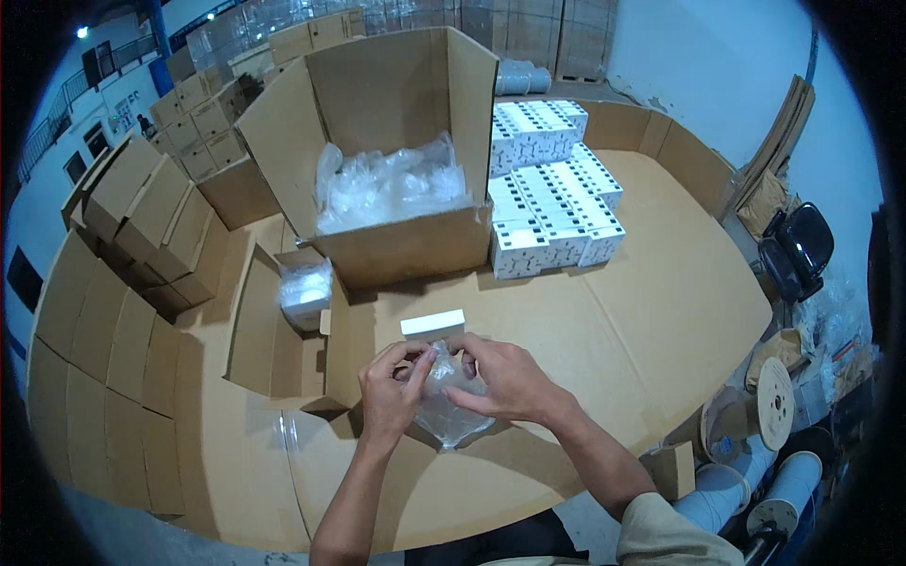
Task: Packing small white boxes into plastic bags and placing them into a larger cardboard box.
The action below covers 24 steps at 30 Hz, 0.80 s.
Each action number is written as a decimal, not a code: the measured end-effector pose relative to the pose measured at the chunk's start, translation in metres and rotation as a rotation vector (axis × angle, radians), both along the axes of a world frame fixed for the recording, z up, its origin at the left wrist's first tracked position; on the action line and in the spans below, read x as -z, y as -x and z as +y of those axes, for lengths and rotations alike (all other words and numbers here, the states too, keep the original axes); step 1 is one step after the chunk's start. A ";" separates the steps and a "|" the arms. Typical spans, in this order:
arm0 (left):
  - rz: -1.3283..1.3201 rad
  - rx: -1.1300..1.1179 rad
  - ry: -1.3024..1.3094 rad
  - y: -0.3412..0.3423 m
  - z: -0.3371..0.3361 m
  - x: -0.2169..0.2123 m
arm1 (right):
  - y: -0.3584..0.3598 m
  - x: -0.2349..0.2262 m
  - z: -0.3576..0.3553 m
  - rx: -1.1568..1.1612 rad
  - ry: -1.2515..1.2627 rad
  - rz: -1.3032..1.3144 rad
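Observation:
Low over the cardboard-covered table, a clear plastic bag (pixel 453 420) hangs between my two hands. My left hand (pixel 389 385) pinches its upper edge with thumb and fingertips. On the other side, my right hand (pixel 510 379) has its fingers closed at the top of the same bag, its thumb lying across the film. Whether anything is inside the bag, I cannot tell. Just beyond my fingertips lies a small white box (pixel 433 325), partly hidden by my hands.
An open carton (pixel 274 344) at left holds plastic-wrapped white boxes (pixel 307 291). Behind it stands a large carton (pixel 406 250) full of clear plastic bags (pixel 392 184). Stacked white boxes (pixel 557 203) fill the back right. Brown cartons (pixel 109 377) line the left; spools (pixel 774 404) stand at right.

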State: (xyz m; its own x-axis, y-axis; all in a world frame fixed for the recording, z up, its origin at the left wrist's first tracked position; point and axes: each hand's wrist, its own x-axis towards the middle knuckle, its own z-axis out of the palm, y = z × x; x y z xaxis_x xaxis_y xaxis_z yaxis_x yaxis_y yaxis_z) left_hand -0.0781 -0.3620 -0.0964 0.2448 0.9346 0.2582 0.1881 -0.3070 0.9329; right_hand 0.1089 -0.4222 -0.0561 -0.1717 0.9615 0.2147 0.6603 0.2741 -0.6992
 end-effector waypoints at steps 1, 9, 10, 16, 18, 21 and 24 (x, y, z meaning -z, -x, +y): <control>0.010 0.014 -0.031 -0.002 -0.001 0.004 | 0.002 0.011 -0.001 0.032 -0.042 -0.038; -0.099 0.146 0.322 0.005 -0.007 0.015 | -0.004 0.051 0.001 0.214 -0.149 0.071; -0.200 0.143 0.318 0.008 -0.003 0.026 | -0.007 0.050 0.003 0.227 -0.125 0.180; -0.380 0.138 0.396 0.010 -0.001 0.037 | -0.022 0.049 0.006 0.194 -0.045 0.357; -0.429 0.131 0.407 0.010 0.000 0.042 | -0.020 0.050 0.007 0.177 -0.061 0.394; -0.527 0.192 0.360 0.006 -0.002 0.041 | -0.018 0.046 0.005 0.187 -0.031 0.412; -0.494 0.128 0.165 -0.005 -0.010 0.018 | -0.021 0.045 0.006 0.189 -0.015 0.422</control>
